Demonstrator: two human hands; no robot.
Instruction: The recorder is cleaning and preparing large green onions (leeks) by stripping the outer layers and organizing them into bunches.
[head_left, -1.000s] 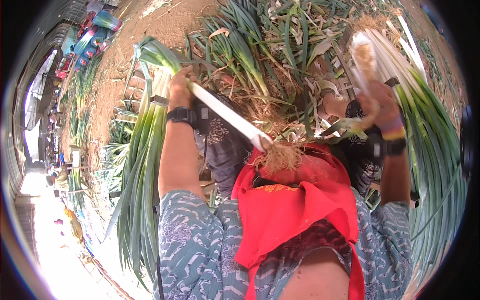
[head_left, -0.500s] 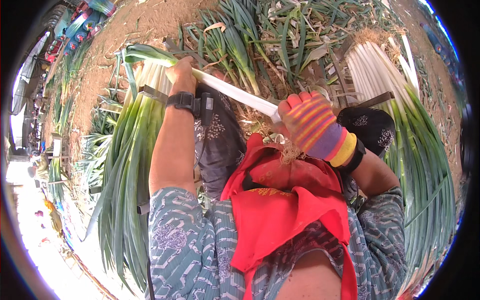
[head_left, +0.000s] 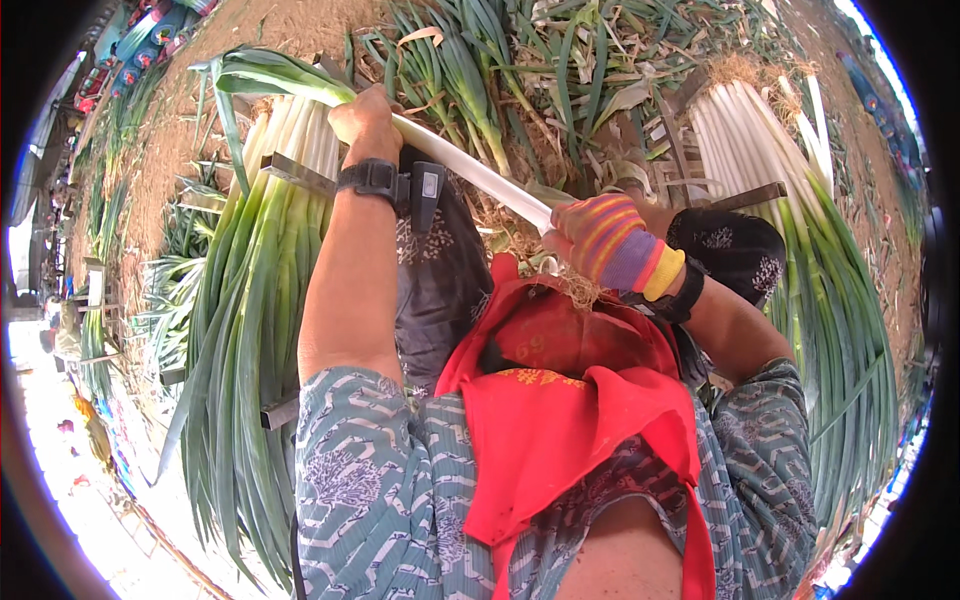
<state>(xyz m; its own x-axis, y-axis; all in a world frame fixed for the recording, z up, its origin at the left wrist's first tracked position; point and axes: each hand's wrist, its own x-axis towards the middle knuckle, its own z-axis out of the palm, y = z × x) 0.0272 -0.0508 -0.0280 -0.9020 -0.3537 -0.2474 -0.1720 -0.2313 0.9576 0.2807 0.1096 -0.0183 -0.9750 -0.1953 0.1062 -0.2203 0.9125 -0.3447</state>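
Observation:
A long leek (head_left: 470, 172) slants across in front of me, its green leaves at the upper left and its roots hanging at the lower right. My bare left hand (head_left: 365, 117) is closed around it where white turns to green. My right hand (head_left: 610, 238), in a striped purple, orange and yellow glove, grips the white root end. Pale roots (head_left: 577, 287) dangle below the glove over the red apron (head_left: 580, 440). Beside my left arm lies a thick bundle of leeks (head_left: 255, 260), and another bundle (head_left: 800, 230) lies to my right.
Metal bracket arms (head_left: 298, 174) jut out by the left bundle, with another metal bar (head_left: 745, 197) by the right one. More leeks (head_left: 450, 75) lie on the soil ahead, beside a heap of stripped leaves (head_left: 600, 60). My knees stand between the bundles.
The leek's leafy end has swung slightly left and up in view. My gloved right hand has shifted a little left, still gripping the root end.

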